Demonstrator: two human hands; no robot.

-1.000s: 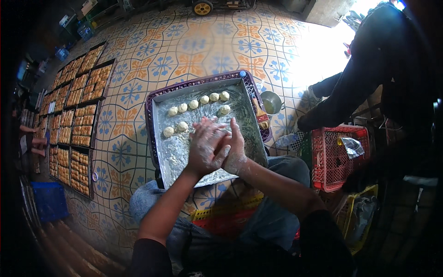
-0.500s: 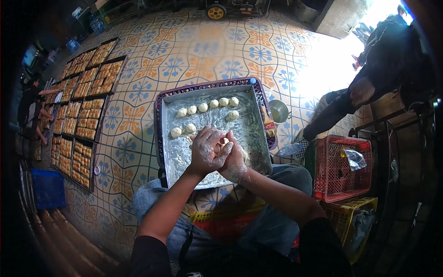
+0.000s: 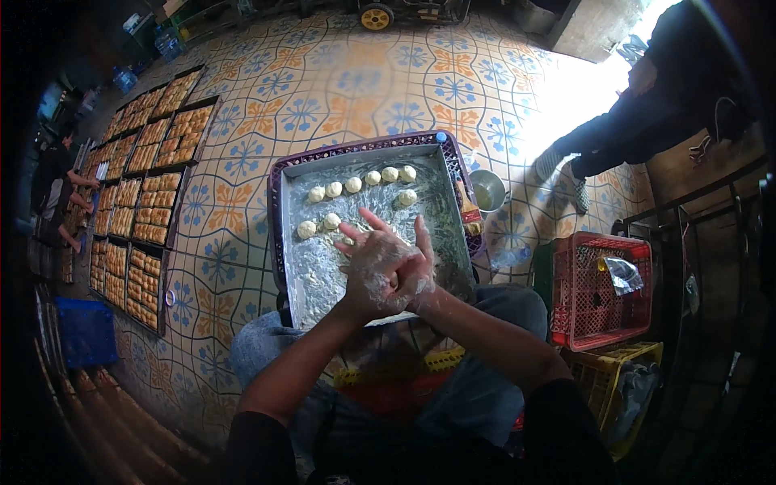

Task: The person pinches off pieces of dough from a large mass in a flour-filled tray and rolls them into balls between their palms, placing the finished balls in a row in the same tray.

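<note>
My floured left hand [image 3: 380,271] is curled over the palm of my right hand [image 3: 416,271]; what lies between them is hidden. My right hand's fingers stretch out, spread, beyond the left. Both hands are over a large metal tray [image 3: 283,202] dusted with flour, set inside a purple plastic crate [image 3: 457,158]. Several pale dough balls [image 3: 352,184] sit in rows in the tray. A brush [image 3: 467,206] rests at its right rim.
Dark trays of baked rolls [image 3: 149,218] cover the left floor, beside a crouching person [image 3: 56,186]. A blue crate [image 3: 85,331] is lower left. At right are a metal pot [image 3: 487,194], red crate [image 3: 566,299], yellow crate [image 3: 598,388] and a person's legs [image 3: 606,141].
My right hand's fingers have stretched out past the left, which has curled over it. The person at right has shifted their legs and feet. The view has moved slightly.
</note>
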